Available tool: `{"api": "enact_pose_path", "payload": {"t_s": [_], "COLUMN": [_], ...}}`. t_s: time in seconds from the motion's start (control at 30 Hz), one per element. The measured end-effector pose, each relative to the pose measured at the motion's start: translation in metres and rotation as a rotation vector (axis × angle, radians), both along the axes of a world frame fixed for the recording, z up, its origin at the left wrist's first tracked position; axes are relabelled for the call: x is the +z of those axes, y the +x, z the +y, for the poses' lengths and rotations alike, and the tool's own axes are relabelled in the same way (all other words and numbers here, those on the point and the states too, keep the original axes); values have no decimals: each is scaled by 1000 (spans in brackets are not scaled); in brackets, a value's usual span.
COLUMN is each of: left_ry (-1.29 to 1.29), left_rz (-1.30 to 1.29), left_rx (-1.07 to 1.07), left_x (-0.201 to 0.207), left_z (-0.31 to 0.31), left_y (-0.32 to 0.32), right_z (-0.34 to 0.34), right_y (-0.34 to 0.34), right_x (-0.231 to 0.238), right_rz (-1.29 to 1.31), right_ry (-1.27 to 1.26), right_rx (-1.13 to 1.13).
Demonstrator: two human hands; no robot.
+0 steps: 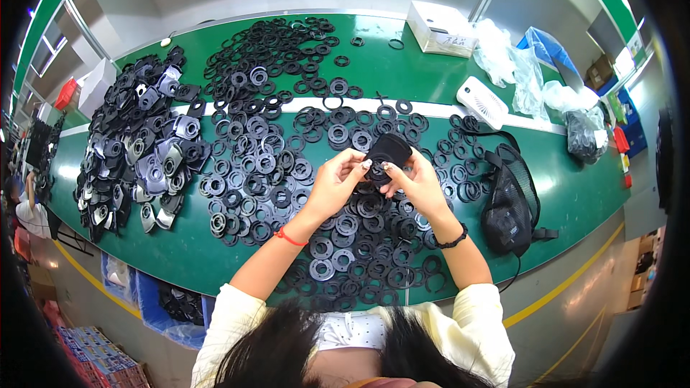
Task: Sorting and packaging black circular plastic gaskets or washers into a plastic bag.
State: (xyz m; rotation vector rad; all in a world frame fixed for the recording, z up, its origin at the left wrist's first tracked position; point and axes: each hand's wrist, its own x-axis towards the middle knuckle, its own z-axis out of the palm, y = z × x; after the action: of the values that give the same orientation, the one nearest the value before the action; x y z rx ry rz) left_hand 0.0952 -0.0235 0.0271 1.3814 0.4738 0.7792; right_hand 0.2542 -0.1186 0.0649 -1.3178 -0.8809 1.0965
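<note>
Between my two hands, above the middle of the green table (575,179), I hold a black plastic housing (390,148) with a rounded upper end. My left hand (340,178) pinches its left side, thumb near a round opening at its lower part. On the other side my right hand (417,181) grips it, thumb against the same part and fingers curled behind. Whether a ring sits in that opening I cannot make out. Beneath and around both hands lie many loose black rings (266,162), flat and in several sizes.
A heap of black and grey housings (154,147) covers the table's left. More rings (266,50) lie at the back. On the right are a black mesh bag (509,205), a white perforated device (482,102), a white box (442,29) and plastic bags (510,65). Blue bins (162,316) stand below left.
</note>
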Motion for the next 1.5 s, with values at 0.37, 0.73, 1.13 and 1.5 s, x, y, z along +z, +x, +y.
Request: {"api": "enact_pose_path", "payload": {"t_s": [0.37, 0.73, 1.13, 1.5], "left_ry": [576, 324, 45, -42], "left_rz": [316, 390, 127, 448], "left_rx": [59, 316, 1145, 1122], "left_x": [12, 33, -19, -89], "left_z": [-13, 65, 145, 175], "left_y": [-3, -95, -377, -463], "right_z": [-7, -53, -125, -110], "right_y": [2, 48, 39, 41], "right_x": [-3, 31, -16, 16], "right_rz": [-894, -1036, -550, -1064], "right_ry": [190, -219, -571, -414], "right_rx": [9, 729, 1442, 436]}}
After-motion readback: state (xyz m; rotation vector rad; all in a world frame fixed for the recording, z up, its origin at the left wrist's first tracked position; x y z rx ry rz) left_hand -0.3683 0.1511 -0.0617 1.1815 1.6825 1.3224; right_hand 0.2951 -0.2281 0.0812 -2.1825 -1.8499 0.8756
